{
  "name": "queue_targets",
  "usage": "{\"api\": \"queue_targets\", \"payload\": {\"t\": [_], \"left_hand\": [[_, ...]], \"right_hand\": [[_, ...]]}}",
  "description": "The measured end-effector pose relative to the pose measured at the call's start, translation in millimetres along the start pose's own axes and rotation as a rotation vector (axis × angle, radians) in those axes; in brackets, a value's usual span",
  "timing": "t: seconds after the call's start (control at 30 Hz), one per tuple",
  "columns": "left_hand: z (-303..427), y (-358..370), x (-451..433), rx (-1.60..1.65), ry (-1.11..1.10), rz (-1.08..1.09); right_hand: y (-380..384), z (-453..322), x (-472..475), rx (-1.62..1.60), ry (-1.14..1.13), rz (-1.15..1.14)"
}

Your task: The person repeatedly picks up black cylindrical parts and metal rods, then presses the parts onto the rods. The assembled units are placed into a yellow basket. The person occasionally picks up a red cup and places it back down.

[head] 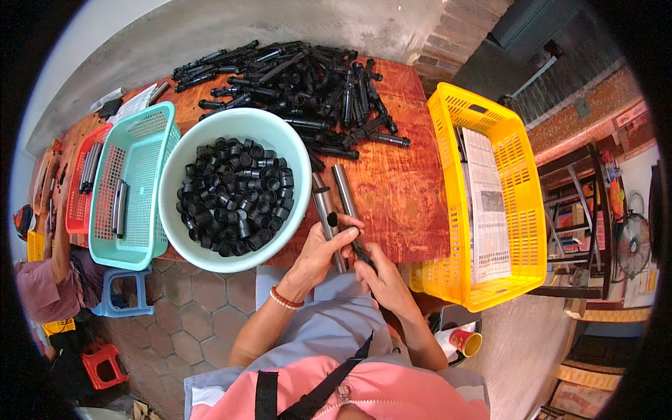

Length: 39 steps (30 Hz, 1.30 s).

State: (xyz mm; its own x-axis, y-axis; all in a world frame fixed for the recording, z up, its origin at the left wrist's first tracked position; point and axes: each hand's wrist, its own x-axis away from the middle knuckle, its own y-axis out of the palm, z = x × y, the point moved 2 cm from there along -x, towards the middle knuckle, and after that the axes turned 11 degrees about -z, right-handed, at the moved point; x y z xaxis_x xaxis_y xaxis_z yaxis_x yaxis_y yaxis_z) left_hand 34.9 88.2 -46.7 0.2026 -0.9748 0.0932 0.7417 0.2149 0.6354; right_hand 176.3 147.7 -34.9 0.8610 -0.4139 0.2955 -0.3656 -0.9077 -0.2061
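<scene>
My left hand (316,249) is closed around a silver metal tube (324,206) with a dark open end, held slanted at the table's front edge. My right hand (384,276) grips a slim black plastic part (362,253), whose upper end meets the fingers of my left hand. Whether this part touches the tube is hidden by the fingers. Another silver tube (344,186) lies on the table just beyond my hands. Left of them stands a pale green basin (302,157) filled with short black plastic rings (236,194).
Black plastic tubular parts (315,84) are heaped at the back of the reddish wooden table (399,210). A yellow crate (491,299) holding newspaper (488,210) stands right. Left are a green basket (144,178) and a red basket (76,215) with tubes; beyond sits another person (50,286).
</scene>
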Motion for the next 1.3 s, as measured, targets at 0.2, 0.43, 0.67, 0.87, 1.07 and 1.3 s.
{"api": "queue_targets", "payload": {"t": [0.2,0.43,0.67,0.87,1.07,1.3], "left_hand": [[4.7,-2.8,-9.0,0.145,0.063,0.009],[-1.2,6.6,-33.5,0.426,0.013,0.052],[-20.7,12.4,-36.9,0.576,-0.095,0.02],[-22.9,13.0,-32.4,0.515,-0.069,0.02],[-27.4,24.7,-20.8,0.258,-0.008,-0.077],[-31.4,14.6,-11.9,0.333,-0.045,-0.083]], "right_hand": [[6.2,5.0,7.1,-0.393,0.098,0.102],[2.0,24.3,42.2,-0.224,0.09,0.066],[14.4,21.6,44.5,-0.261,0.159,0.027],[22.6,25.6,37.7,-0.038,0.085,0.113],[29.7,27.8,32.8,-0.027,0.083,0.166],[35.5,40.5,26.1,-0.345,0.061,0.031]]}}
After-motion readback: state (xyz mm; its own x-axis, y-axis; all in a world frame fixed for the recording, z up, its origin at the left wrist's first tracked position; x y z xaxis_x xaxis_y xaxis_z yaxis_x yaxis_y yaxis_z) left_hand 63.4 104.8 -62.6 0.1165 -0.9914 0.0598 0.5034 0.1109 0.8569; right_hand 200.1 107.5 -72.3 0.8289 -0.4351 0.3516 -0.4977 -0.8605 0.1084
